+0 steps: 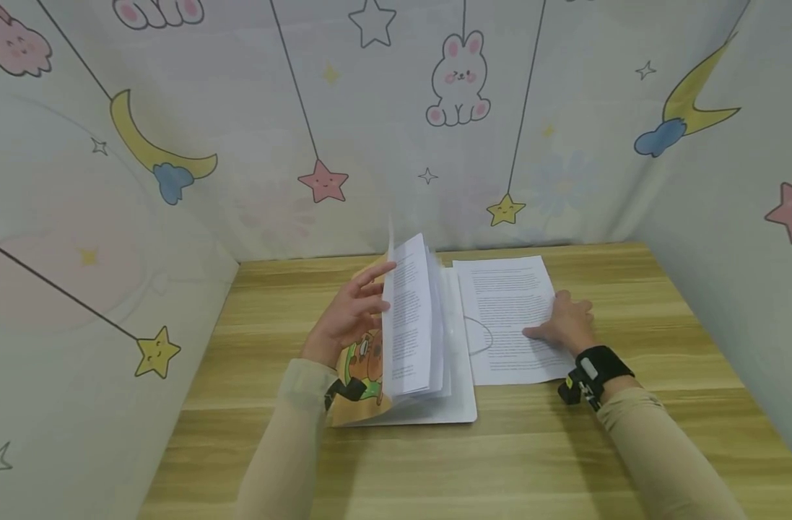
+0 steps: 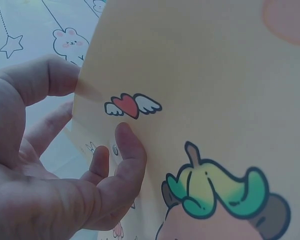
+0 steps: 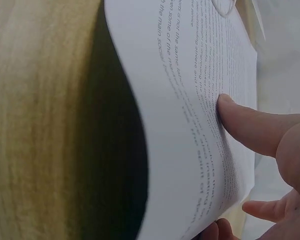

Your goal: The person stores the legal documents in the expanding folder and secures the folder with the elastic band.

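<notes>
A folder (image 1: 462,404) with an orange cartoon cover (image 2: 140,60) stands part open on the table, its printed pages (image 1: 411,318) raised. My left hand (image 1: 353,310) holds the raised cover by its outer edge. Some of its fingertips lie against the cartoon side in the left wrist view. To the folder's right lies a printed sheet (image 1: 509,289). My right hand (image 1: 567,325) pinches this sheet by its right side, the thumb on the text and other fingers at or under the edge. The sheet bows up from the table in the right wrist view.
A thin grey loop (image 1: 492,339) lies across the sheet's left part, beside the folder. The wooden table (image 1: 396,469) meets a pale curtain (image 1: 396,130) with hanging stars, moons and rabbits at the back and sides. Each wrist carries a strapped camera.
</notes>
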Available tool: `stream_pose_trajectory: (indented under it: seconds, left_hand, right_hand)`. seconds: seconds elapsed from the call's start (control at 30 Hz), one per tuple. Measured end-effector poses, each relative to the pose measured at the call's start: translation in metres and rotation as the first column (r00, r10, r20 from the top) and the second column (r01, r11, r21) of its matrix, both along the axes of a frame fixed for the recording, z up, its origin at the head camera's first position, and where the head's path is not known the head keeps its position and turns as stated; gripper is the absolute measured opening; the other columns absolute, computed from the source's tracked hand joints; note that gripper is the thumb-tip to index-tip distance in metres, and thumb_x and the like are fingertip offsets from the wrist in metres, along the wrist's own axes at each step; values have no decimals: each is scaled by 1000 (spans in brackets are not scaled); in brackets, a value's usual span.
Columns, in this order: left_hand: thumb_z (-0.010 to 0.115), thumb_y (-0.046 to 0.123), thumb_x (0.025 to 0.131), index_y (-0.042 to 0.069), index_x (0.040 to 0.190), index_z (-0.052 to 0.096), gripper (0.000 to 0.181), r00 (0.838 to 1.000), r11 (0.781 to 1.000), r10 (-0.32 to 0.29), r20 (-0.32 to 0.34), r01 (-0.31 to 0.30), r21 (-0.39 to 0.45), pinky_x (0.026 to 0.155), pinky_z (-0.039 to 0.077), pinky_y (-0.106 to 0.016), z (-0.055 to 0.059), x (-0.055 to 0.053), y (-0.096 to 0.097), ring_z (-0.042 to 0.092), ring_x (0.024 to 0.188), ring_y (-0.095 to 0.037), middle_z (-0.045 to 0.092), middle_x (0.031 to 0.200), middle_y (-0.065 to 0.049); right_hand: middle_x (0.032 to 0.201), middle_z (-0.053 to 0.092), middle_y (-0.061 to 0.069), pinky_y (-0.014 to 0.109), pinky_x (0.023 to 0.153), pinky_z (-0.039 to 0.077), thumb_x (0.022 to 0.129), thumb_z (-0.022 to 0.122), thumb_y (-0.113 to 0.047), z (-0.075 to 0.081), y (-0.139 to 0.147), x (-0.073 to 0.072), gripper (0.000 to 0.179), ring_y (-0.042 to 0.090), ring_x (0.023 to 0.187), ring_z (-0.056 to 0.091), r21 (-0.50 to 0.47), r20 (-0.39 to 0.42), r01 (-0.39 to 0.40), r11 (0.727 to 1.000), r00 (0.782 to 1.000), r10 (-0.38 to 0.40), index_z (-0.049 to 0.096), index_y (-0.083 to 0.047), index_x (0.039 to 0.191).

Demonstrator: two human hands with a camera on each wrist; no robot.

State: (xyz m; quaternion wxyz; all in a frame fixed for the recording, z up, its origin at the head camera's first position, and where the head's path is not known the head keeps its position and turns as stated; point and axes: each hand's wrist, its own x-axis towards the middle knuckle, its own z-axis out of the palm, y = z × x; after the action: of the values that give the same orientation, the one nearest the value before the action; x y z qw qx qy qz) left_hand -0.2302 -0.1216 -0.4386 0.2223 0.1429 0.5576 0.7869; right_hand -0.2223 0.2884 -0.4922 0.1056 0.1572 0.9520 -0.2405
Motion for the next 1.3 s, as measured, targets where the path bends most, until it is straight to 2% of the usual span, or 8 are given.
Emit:
stream_pose_trajectory:
  seconds: [0.2, 0.47, 0.7, 0.97, 1.17, 1.3]
  left_hand:
    - [52, -13, 97, 10, 163, 35, 72, 1000, 1000, -7, -8, 7, 2, 83, 55, -40, -2, -1, -1, 45, 124, -46, 35, 153, -36]
    - [53, -12, 97, 10, 163, 35, 72, 1000, 1000, -4, -7, 4, -7, 84, 54, -41, -1, 0, -1, 46, 125, -45, 35, 154, -36]
    - [53, -12, 96, 10, 164, 34, 74, 1000, 1000, 2, -3, -2, -9, 83, 55, -41, -2, 0, 0, 45, 125, -47, 35, 154, -36]
    - [53, -12, 96, 10, 163, 34, 73, 1000, 1000, 4, -11, -4, -9, 82, 55, -40, -3, -1, -1, 45, 125, -47, 35, 154, -37]
    - [54, -11, 96, 9, 163, 35, 73, 1000, 1000, 9, -20, -9, -21, 81, 56, -40, -3, -1, -1, 45, 124, -47, 35, 154, -37]
    - [54, -11, 96, 9, 163, 34, 73, 1000, 1000, 11, -18, -12, -26, 81, 56, -40, -3, -1, -1, 46, 124, -47, 36, 154, -36]
  right_hand:
    - [124, 36, 42, 60, 88, 44, 76, 95, -33, 0, 0, -1, 101, 52, 109, 41, 0, 30, -2, 1000, 1000, 2, 34, 18, 138]
    - [126, 36, 44, 63, 93, 44, 76, 95, -30, 0, 1, -5, 100, 56, 112, 42, 3, 65, 14, 1000, 998, -14, 34, 20, 137]
    - [130, 32, 46, 57, 85, 51, 75, 95, -25, 0, 3, -6, 98, 47, 100, 46, -38, 76, 18, 999, 997, -15, 36, 23, 137]
    - [131, 30, 48, 58, 86, 53, 75, 95, -30, 2, 4, -9, 102, 49, 103, 44, -14, 120, 18, 1000, 993, -16, 36, 26, 136]
    - [118, 38, 40, 55, 83, 47, 76, 94, -38, 3, 4, -9, 100, 47, 99, 44, 12, 145, 11, 1000, 989, -12, 38, 24, 132]
    - [115, 44, 37, 54, 83, 47, 76, 94, -38, 1, 5, -9, 107, 46, 100, 48, -17, 143, 36, 999, 989, -33, 31, 24, 138]
